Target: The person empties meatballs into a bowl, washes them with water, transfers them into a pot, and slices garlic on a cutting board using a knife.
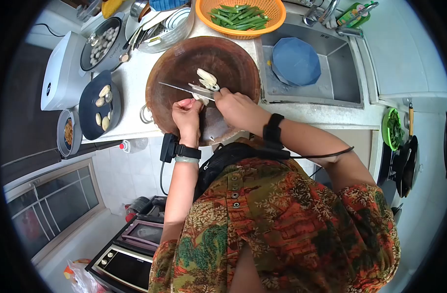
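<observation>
A knife (178, 88) is gripped in my right hand (236, 110), its thin blade reaching left across the round wooden cutting board (172, 63). My left hand (186, 115) is closed on a pale whitish food piece (201, 99) just under the blade, fingertips bunched beside the edge. Its kind is hard to make out. Beyond the knife lie several cut pale slices (207, 78) in a small heap near the board's middle. My right fingers partly hide the knife's handle and the nearest slices.
An orange basket (281, 14) of green pods stands behind the board. Right is a sink (343, 58) with a blue basin (296, 61). Left are a dark pan (88, 105) holding several pale oval pieces, a pot (82, 62) with round items, and a glass bowl (160, 45) of utensils.
</observation>
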The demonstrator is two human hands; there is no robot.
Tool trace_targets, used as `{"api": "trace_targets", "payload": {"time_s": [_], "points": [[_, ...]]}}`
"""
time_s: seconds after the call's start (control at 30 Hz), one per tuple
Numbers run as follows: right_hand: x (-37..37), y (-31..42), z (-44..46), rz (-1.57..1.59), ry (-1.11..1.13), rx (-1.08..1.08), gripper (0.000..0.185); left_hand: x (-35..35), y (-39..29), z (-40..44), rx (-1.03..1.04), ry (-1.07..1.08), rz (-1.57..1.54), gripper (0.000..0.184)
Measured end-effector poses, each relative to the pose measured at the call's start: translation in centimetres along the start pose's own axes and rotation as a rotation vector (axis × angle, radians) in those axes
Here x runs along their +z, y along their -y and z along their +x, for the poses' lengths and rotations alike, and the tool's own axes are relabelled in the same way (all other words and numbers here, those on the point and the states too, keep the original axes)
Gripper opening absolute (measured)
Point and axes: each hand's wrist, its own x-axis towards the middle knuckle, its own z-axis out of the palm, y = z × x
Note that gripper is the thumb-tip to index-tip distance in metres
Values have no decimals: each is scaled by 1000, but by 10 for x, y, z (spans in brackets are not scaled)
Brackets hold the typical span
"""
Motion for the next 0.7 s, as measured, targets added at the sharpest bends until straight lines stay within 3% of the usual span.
{"api": "trace_targets", "payload": {"time_s": [0.07,0.17,0.23,0.43,0.53,0.7], "points": [[-11,5,-10,-29,-54,-18,11,-1,2,0,11,-6,-9,31],[-30,18,-28,-44,39,-76,10,-5,6,2,74,-12,77,31],[-32,21,-34,-35,165,2,37,-5,9,4,129,-10,168,31],[-29,22,-39,-57,114,-3,44,-3,9,4,140,-35,178,33],[-27,23,-40,-52,85,6,38,1,3,1,119,-9,89,32],[-23,19,-36,-40,84,-4,28,-11,12,6,129,31,212,29]]}}
